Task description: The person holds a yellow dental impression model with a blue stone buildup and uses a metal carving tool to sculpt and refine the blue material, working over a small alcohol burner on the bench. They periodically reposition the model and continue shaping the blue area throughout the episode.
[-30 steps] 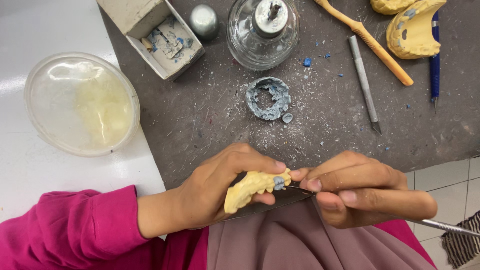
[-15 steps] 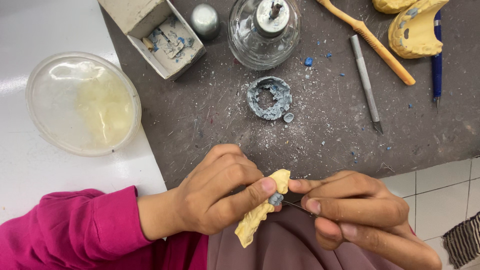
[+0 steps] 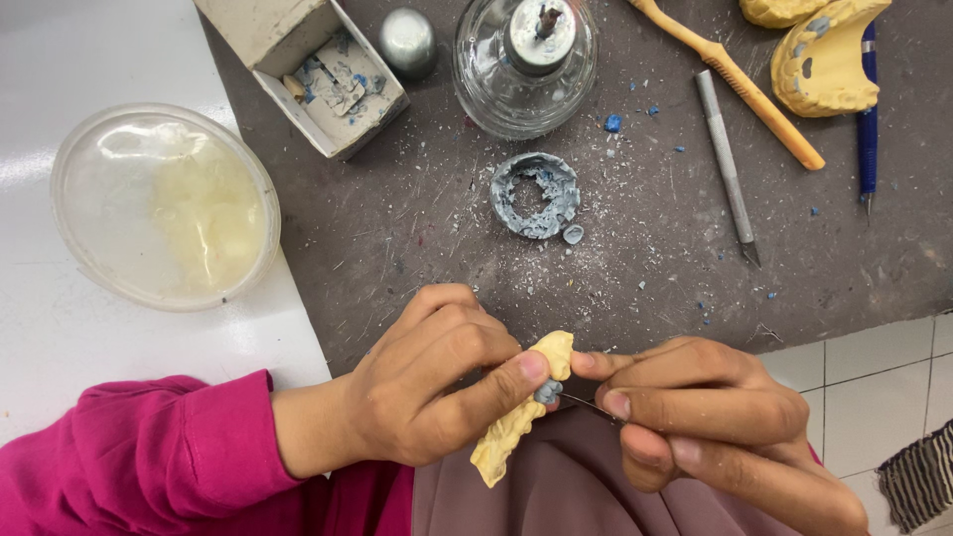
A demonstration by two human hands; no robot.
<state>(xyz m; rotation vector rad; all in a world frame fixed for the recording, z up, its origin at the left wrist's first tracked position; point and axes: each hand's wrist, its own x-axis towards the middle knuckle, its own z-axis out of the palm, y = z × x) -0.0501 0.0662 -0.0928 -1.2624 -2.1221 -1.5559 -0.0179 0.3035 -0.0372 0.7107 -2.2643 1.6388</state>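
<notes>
- The left hand [image 3: 427,387] has its grip closed around a yellow dental cast [image 3: 516,422], thumb pressed on top near a small blue-grey wax lump [image 3: 547,391] on the cast.
- A second ago the cast lay nearly level between both hands; now it stands steeply tilted, one end up by the thumb and the other down toward the lap, so the waxed spot faces the tool.
- The right hand [image 3: 715,427] has its fingers pinched shut on a thin metal instrument [image 3: 586,403], whose tip now touches or sits just beside the wax lump; earlier the fingers hid the tip.
- Judging from this, the work has turned from holding the cast to shaping the wax with the tip.
- The cast is held above the lap, in front of the edge of the dark grey surface [image 3: 397,248], not resting on it.
- On that surface nothing has moved: a ring of grey wax [image 3: 534,194], a glass spirit lamp [image 3: 526,60], a small open box [image 3: 308,69], a carving knife [image 3: 725,154], a yellow-handled tool [image 3: 735,79], and another cast [image 3: 824,60].
- A clear round dish [image 3: 164,203] sits to the left.
</notes>
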